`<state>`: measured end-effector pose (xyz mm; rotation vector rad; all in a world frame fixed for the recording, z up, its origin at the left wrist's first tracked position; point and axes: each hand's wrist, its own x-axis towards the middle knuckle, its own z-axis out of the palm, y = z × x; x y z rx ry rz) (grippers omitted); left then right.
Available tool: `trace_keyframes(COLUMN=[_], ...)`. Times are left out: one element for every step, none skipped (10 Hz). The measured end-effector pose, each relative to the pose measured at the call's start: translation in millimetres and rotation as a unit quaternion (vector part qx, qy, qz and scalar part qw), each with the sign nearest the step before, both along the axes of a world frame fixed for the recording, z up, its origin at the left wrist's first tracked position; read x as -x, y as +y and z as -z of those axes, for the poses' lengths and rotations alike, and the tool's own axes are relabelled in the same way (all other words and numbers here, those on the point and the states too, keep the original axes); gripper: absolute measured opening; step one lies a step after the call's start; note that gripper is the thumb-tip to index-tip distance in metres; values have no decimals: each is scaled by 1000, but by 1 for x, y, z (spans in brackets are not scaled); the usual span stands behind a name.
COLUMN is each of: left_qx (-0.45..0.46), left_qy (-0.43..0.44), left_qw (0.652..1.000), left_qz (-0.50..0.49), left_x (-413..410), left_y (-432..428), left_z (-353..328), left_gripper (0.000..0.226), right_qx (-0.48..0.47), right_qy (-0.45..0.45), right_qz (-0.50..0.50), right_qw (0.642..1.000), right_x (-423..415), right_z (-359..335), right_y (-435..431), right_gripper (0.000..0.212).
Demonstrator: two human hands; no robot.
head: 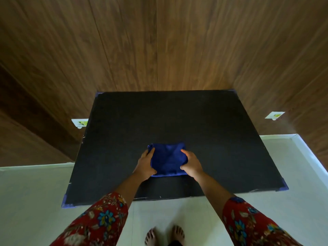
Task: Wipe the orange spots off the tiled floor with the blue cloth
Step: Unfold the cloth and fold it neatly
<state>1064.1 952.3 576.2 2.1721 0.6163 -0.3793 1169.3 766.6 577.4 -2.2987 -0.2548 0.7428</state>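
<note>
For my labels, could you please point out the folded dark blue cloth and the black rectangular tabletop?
folded dark blue cloth (pixel 167 159): head view, bare middle.
black rectangular tabletop (pixel 159 118): head view, bare far half.

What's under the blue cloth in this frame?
The blue cloth lies on the black surface, which shows all around it. The left hand and right hand grip its sides. The patch directly beneath is covered, so any marks there cannot be seen.

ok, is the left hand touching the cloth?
Touching. Head view: the left hand grips the cloth at its left edge, fingers and thumb curled round it.
</note>
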Motion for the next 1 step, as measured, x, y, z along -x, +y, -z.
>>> trace_keyframes(left_qx=[-41], left_qy=[-13], left_qw=[998], left_qz=[-36], left_x=[0], left_y=[-1], left_z=[-14], left_gripper=[97], right_qx=[-22], right_qy=[-30], right_qz=[28], right_qw=[999], right_x=[0], right_z=[-6], right_y=[-1], right_gripper=[63])
